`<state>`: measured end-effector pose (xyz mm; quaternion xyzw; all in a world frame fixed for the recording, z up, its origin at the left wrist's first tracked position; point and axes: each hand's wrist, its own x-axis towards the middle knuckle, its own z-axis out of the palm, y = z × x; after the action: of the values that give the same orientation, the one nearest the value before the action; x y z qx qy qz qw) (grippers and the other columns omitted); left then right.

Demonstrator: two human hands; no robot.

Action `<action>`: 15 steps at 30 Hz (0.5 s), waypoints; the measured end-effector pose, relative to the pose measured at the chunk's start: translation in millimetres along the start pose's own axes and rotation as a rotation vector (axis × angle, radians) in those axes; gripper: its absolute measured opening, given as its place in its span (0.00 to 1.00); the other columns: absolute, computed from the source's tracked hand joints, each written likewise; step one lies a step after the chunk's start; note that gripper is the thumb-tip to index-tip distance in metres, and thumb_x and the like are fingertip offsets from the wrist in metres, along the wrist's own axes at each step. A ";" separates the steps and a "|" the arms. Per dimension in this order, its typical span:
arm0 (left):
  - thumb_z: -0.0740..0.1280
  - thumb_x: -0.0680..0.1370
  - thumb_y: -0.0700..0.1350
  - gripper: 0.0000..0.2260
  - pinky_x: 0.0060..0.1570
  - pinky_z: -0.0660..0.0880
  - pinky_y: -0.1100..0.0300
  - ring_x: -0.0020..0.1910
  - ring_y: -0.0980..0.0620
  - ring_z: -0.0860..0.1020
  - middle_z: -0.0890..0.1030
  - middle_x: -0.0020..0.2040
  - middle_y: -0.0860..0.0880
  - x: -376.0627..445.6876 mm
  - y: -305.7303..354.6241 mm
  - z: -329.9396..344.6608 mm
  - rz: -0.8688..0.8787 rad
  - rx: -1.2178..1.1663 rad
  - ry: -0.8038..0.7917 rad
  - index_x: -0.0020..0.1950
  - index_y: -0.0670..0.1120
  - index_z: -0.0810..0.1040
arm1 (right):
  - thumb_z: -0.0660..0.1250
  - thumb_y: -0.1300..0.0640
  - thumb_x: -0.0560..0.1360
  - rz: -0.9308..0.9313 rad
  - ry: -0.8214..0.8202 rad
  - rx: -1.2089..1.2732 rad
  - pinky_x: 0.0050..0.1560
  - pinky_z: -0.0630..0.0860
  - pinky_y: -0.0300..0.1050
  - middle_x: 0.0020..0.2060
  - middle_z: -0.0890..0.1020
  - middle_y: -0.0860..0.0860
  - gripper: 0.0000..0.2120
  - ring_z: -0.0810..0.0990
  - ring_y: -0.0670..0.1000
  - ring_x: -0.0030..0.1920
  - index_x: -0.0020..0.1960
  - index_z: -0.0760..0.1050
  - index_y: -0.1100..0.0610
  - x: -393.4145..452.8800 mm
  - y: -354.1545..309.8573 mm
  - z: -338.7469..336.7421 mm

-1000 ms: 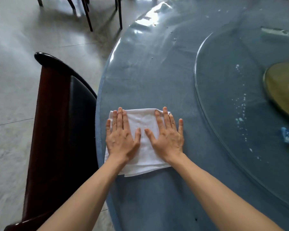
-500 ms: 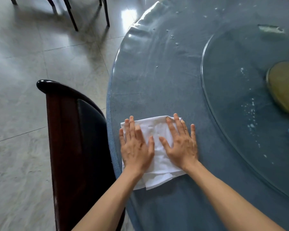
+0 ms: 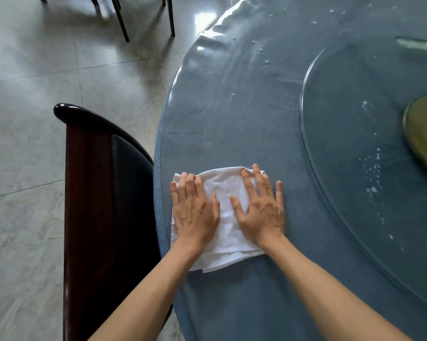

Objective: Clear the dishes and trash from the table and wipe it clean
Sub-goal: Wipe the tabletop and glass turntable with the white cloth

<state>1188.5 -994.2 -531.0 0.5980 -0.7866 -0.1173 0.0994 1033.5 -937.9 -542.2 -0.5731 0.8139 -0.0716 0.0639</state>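
White cloth (image 3: 228, 217), folded into a rough square, lies on the blue surface (image 3: 244, 124) close to its near-left edge, in the one head view there is. Both hands press it flat: the left hand (image 3: 195, 212) over its left half, the right hand (image 3: 260, 212) over its right, fingers spread and palms down, thumbs near each other but not touching, neither hand clenched around anything.

Compared with a second ago, the cloth and hands sit slightly farther from the rim, and the far edge of the cloth has bunched up a little under the fingertips. That suggests a wiping stroke under way, so the task appears to be in its cleaning stage, with no dishes visible on this part of the surface.

The surface is round, under a clear glossy cover. White specks (image 3: 373, 168) dot the glass turntable (image 3: 330, 217) to the right, and a few droplets lie farther off, so wiping probably remains. A dark wooden chair (image 3: 96, 193) stands against the rim on the left; beyond it, pale tiled floor (image 3: 35, 94) and thin chair legs (image 3: 121, 23).
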 end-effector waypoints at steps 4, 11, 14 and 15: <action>0.60 0.75 0.56 0.30 0.71 0.62 0.42 0.72 0.38 0.64 0.67 0.74 0.39 -5.0 9.9 -0.3 -0.043 0.002 -0.028 0.70 0.37 0.69 | 0.54 0.35 0.79 -0.001 0.017 0.015 0.80 0.47 0.61 0.82 0.56 0.50 0.35 0.60 0.55 0.79 0.81 0.59 0.49 0.6 -0.3 0.4; 0.58 0.74 0.57 0.23 0.53 0.63 0.46 0.64 0.43 0.68 0.73 0.72 0.46 9.6 -12.0 -20.7 0.098 0.110 -0.078 0.62 0.43 0.74 | 0.55 0.37 0.78 -0.001 0.038 0.054 0.80 0.48 0.60 0.81 0.58 0.51 0.34 0.61 0.56 0.79 0.81 0.59 0.48 0.7 -1.2 0.2; 0.54 0.75 0.59 0.28 0.56 0.63 0.46 0.65 0.44 0.66 0.73 0.68 0.47 3.8 -7.4 -19.8 0.071 0.083 -0.056 0.66 0.42 0.73 | 0.55 0.37 0.78 0.000 0.038 0.058 0.80 0.48 0.61 0.81 0.58 0.51 0.34 0.61 0.56 0.79 0.81 0.59 0.48 1.7 -1.3 0.5; 0.54 0.75 0.60 0.31 0.60 0.63 0.45 0.68 0.44 0.65 0.71 0.70 0.46 -1.0 -4.4 -17.0 0.043 0.061 -0.055 0.69 0.41 0.71 | 0.55 0.37 0.78 0.000 0.039 0.064 0.80 0.49 0.61 0.81 0.58 0.51 0.34 0.61 0.56 0.79 0.81 0.59 0.48 1.6 -0.8 0.6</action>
<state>1197.8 -995.4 -516.1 0.5801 -0.8050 -0.1076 0.0620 1033.8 -939.8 -542.6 -0.5692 0.8123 -0.1086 0.0664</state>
